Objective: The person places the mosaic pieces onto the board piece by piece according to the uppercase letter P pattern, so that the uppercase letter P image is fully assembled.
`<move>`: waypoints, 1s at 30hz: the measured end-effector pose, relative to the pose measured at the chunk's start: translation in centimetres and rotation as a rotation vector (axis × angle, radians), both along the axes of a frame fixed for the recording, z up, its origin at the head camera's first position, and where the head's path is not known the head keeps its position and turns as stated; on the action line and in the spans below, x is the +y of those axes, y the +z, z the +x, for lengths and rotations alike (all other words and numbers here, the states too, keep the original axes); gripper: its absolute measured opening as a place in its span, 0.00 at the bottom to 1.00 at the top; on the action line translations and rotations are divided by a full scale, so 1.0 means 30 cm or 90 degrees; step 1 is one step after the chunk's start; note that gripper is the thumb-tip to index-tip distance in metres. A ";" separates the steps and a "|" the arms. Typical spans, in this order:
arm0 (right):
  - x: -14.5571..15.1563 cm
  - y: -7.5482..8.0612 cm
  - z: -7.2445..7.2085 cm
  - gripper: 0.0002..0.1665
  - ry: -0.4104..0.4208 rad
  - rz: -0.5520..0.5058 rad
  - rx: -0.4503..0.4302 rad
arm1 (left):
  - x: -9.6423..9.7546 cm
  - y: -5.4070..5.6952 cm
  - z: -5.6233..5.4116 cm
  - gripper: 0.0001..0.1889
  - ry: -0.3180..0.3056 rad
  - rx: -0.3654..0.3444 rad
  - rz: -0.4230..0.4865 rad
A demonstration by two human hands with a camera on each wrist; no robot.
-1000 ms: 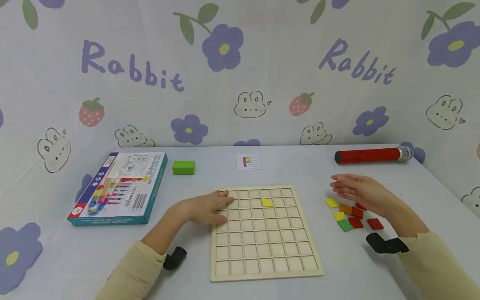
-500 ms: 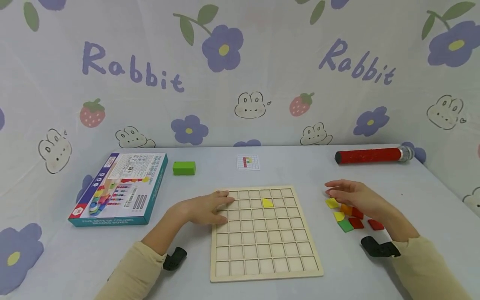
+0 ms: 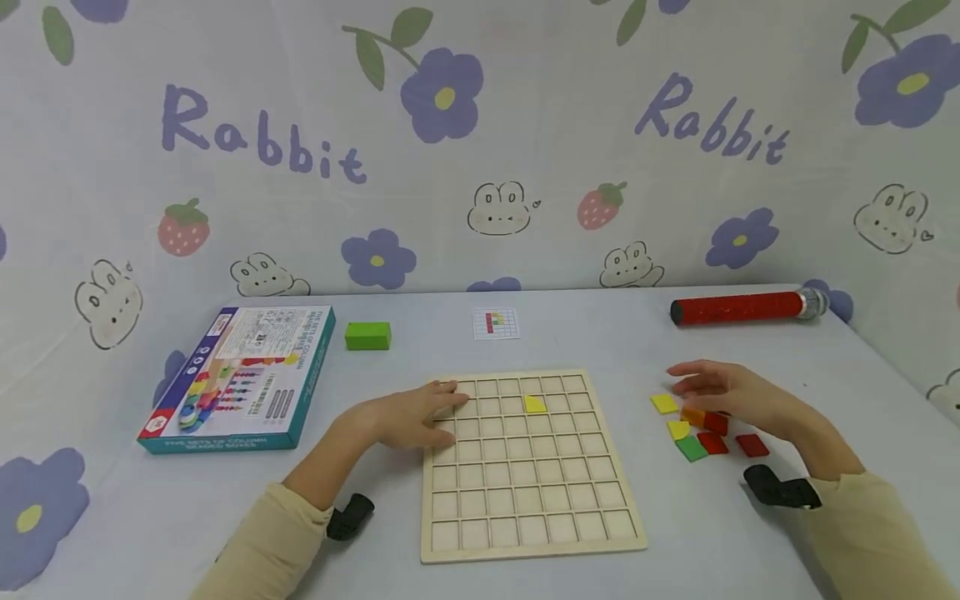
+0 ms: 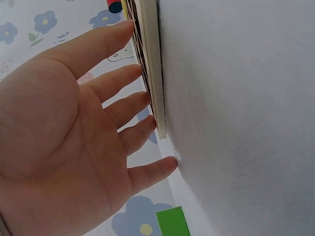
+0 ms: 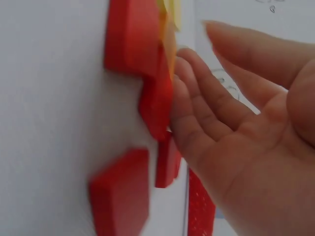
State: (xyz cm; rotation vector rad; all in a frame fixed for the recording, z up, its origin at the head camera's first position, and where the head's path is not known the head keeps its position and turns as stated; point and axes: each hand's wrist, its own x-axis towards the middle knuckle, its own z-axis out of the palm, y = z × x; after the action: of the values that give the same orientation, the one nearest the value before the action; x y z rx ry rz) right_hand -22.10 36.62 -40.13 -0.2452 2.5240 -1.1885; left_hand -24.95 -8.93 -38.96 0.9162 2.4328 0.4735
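Observation:
A wooden grid board [image 3: 527, 500] lies mid-table with a yellow piece [image 3: 535, 404] in one of its upper squares. My left hand [image 3: 408, 417] rests on the board's left edge with fingers extended; the left wrist view shows the fingertips along its rim. Over a small group of flat tiles at the right hovers my right hand [image 3: 750, 400], fingers loosely bent and thumb apart, nothing visible between them. Around it lie a yellow tile [image 3: 663, 404], a rounded yellow tile [image 3: 678, 430], an orange tile [image 3: 692, 417], a green tile [image 3: 692, 448] and several red tiles [image 5: 120, 191].
Behind the board lies a small card printed with a coloured grid [image 3: 496, 323]. A green block [image 3: 367, 336] and a flat toy box [image 3: 236, 379] are at the left. Toward the back right is a red cylinder [image 3: 738, 309] with a silvery end. A patterned cloth hangs behind the table.
My right hand dipped left and down toward the tiles, then shifted back right. The left hand and the board have stayed in place.

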 end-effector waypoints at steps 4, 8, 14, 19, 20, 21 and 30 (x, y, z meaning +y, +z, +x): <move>0.017 0.013 0.002 0.35 0.021 0.012 -0.016 | -0.003 0.004 0.006 0.32 0.007 0.000 0.001; 0.011 0.016 0.002 0.37 0.035 0.039 -0.017 | -0.003 0.007 0.012 0.32 0.015 -0.002 0.000; -0.009 0.010 -0.003 0.36 0.049 0.081 0.026 | -0.001 0.004 0.011 0.32 0.017 -0.002 0.000; -0.027 0.011 0.003 0.34 0.032 0.100 0.041 | -0.002 0.000 0.006 0.32 0.010 -0.002 0.003; -0.031 0.011 0.006 0.34 0.026 0.104 0.040 | -0.002 -0.001 0.004 0.32 0.008 -0.002 0.003; -0.036 0.013 0.009 0.34 0.022 0.107 0.041 | -0.002 -0.003 0.003 0.32 0.006 -0.002 0.003; -0.048 0.016 0.016 0.29 0.003 0.143 0.060 | 0.000 -0.001 -0.001 0.32 0.006 -0.006 -0.001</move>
State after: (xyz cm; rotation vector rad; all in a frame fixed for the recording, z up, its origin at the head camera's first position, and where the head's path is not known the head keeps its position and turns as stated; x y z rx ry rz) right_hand -21.62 35.17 -39.65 -0.2548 2.7087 -0.9013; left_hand -24.97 -8.92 -38.98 0.9005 2.4304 0.4785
